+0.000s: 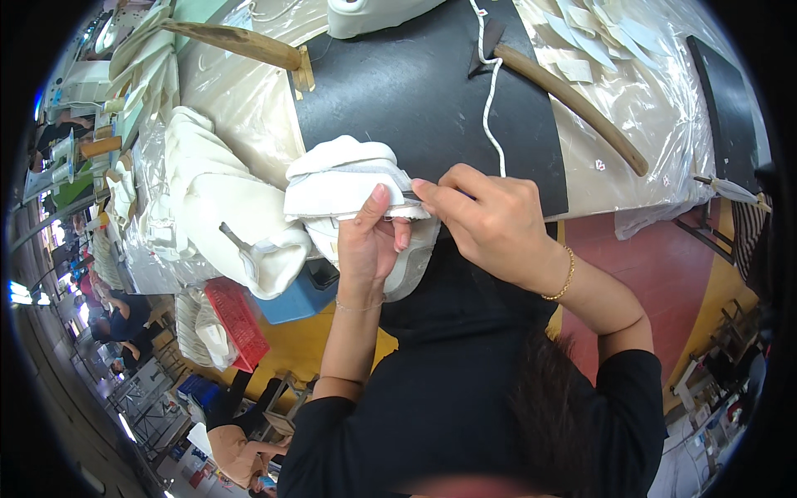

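A white fabric shoe upper (336, 184) with grey trim is held up over the near edge of the table. My left hand (368, 245) is closed on it from below, its thumb pressed flat on the white side. At the upper's right end, the thumb and forefinger of my right hand (494, 216) pinch the grey edge. A small dark blue bit shows between the right fingers, but I cannot make out what it is. More pale material (415, 261) hangs below the upper, partly behind my left hand.
Stacked white shoe uppers (224, 199) lie at the left. A black mat (390, 95) bears a white cord (490, 108) and a wooden-handled hammer (573, 95). Another wooden handle (237, 43) reaches its left edge. Pale cut pieces (585, 37) lie far right. Below are a blue bin (295, 303) and red basket (237, 324).
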Action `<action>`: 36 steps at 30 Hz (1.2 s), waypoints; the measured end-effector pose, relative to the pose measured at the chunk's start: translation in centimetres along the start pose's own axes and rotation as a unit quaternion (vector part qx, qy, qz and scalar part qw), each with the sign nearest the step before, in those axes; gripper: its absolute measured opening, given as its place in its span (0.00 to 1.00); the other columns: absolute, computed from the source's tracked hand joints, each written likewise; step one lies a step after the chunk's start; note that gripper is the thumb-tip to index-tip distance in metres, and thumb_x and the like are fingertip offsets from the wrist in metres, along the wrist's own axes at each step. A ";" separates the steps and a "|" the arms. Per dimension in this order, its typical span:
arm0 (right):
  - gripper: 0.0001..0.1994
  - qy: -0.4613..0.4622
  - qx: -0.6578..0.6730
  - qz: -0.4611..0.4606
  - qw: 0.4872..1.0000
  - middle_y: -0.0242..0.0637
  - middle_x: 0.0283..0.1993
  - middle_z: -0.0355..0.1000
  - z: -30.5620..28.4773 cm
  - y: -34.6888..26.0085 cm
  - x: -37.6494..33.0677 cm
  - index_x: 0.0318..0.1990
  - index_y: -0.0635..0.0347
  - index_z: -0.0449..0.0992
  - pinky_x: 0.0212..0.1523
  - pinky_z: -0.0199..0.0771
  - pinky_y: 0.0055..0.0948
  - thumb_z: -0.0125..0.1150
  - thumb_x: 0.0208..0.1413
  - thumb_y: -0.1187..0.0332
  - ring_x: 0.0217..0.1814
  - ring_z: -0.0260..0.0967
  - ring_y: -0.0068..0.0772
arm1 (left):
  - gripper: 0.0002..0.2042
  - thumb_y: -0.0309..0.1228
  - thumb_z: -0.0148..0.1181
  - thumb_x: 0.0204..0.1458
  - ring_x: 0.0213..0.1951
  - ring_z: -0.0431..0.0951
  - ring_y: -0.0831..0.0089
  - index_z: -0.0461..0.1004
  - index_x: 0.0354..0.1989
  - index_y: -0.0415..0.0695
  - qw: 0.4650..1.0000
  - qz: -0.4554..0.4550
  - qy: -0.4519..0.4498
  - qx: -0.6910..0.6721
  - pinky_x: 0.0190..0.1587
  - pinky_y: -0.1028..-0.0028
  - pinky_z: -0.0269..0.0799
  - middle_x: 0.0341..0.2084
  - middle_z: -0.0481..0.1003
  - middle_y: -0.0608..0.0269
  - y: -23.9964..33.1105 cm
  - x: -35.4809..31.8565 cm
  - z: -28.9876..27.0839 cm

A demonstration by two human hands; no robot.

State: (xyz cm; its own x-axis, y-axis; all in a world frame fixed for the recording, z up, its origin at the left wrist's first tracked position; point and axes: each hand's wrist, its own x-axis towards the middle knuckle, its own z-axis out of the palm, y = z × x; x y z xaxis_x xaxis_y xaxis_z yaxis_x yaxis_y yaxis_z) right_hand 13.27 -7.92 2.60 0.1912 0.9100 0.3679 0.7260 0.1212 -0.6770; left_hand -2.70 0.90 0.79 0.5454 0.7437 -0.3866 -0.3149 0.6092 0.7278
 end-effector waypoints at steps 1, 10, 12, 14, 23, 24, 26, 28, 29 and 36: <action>0.11 0.007 0.009 0.014 1.000 0.29 0.27 0.71 0.4 0.0 0.0 0.41 0.57 0.82 0.20 0.68 0.27 0.67 0.49 0.73 0.20 0.70 0.28 | 0.14 0.32 0.53 0.64 0.15 0.71 0.75 0.66 0.54 0.38 1.000 0.003 -0.003 -0.009 0.14 0.80 0.67 0.30 0.76 0.56 -0.3 0.1 -0.2; 0.10 0.069 0.108 0.137 0.982 0.33 0.27 0.71 3.1 -0.8 -0.1 0.42 0.60 0.82 0.20 0.67 0.26 0.67 0.51 0.73 0.19 0.68 0.29 | 0.12 0.32 0.53 0.64 0.19 0.71 0.76 0.70 0.48 0.37 0.998 0.029 0.004 -0.057 0.15 0.81 0.65 0.28 0.75 0.57 -1.8 0.9 -1.6; 0.10 0.070 0.125 0.156 0.977 0.35 0.28 0.72 3.4 -1.0 0.0 0.42 0.61 0.82 0.21 0.67 0.26 0.66 0.51 0.74 0.20 0.68 0.29 | 0.11 0.33 0.52 0.64 0.18 0.71 0.76 0.70 0.47 0.37 0.998 0.033 -0.006 -0.062 0.16 0.81 0.64 0.27 0.75 0.57 -1.9 0.9 -1.7; 0.10 0.067 0.142 0.179 0.971 0.37 0.28 0.72 3.5 -1.0 0.0 0.42 0.61 0.82 0.22 0.67 0.26 0.66 0.52 0.73 0.20 0.68 0.30 | 0.11 0.33 0.52 0.64 0.17 0.70 0.76 0.71 0.47 0.38 0.998 0.040 -0.003 -0.053 0.16 0.81 0.64 0.26 0.75 0.58 -2.0 1.0 -1.6; 0.10 0.044 0.152 0.137 0.978 0.35 0.28 0.72 2.6 0.9 -0.4 0.43 0.59 0.82 0.23 0.68 0.28 0.66 0.53 0.72 0.22 0.69 0.34 | 0.11 0.34 0.53 0.64 0.16 0.69 0.76 0.72 0.43 0.38 0.998 0.047 0.006 0.043 0.15 0.79 0.62 0.23 0.74 0.60 -1.3 0.9 -0.1; 0.10 0.041 0.113 0.102 0.987 0.34 0.28 0.72 2.2 1.3 -0.4 0.42 0.59 0.82 0.23 0.68 0.28 0.66 0.53 0.71 0.22 0.69 0.34 | 0.11 0.35 0.53 0.64 0.16 0.69 0.77 0.72 0.43 0.38 0.998 0.029 0.015 0.058 0.15 0.79 0.62 0.22 0.74 0.60 -0.9 1.0 0.1; 0.12 0.023 0.046 0.026 0.998 0.31 0.27 0.69 0.9 1.9 -0.5 0.45 0.54 0.81 0.22 0.67 0.30 0.65 0.53 0.70 0.22 0.69 0.33 | 0.11 0.36 0.53 0.65 0.16 0.70 0.77 0.72 0.42 0.38 0.996 -0.004 0.025 0.081 0.14 0.79 0.62 0.22 0.74 0.61 -0.4 0.9 0.6; 0.14 -0.021 -0.021 -0.028 0.999 0.30 0.26 0.67 -0.5 2.2 -0.6 0.48 0.52 0.81 0.21 0.66 0.31 0.65 0.53 0.70 0.21 0.68 0.31 | 0.12 0.36 0.54 0.64 0.17 0.71 0.76 0.72 0.40 0.38 0.994 -0.036 0.032 0.097 0.13 0.78 0.62 0.22 0.74 0.60 0.1 0.6 1.0; 0.18 -0.036 -0.051 -0.049 0.997 0.29 0.25 0.65 -1.0 2.1 -0.6 0.53 0.50 0.78 0.20 0.64 0.30 0.65 0.53 0.69 0.19 0.66 0.30 | 0.13 0.37 0.54 0.64 0.19 0.72 0.76 0.71 0.41 0.38 0.992 -0.051 0.026 0.116 0.14 0.78 0.64 0.24 0.74 0.61 0.4 0.5 1.1; 0.21 -0.118 -0.014 -0.044 0.992 0.32 0.24 0.64 -2.5 0.8 -0.7 0.57 0.50 0.77 0.20 0.64 0.30 0.63 0.55 0.73 0.20 0.65 0.32 | 0.15 0.41 0.61 0.60 0.22 0.73 0.78 0.74 0.40 0.38 0.975 -0.117 -0.025 0.188 0.22 0.81 0.67 0.26 0.75 0.63 1.5 -0.3 0.1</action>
State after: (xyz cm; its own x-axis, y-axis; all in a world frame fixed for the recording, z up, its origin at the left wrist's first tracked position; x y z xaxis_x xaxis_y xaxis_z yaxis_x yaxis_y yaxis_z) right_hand 15.35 -9.43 3.45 -0.0310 0.9641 0.2639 0.7516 0.1965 -0.6296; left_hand -3.29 1.59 2.05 0.6078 0.5770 -0.5455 0.1237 0.6098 0.7828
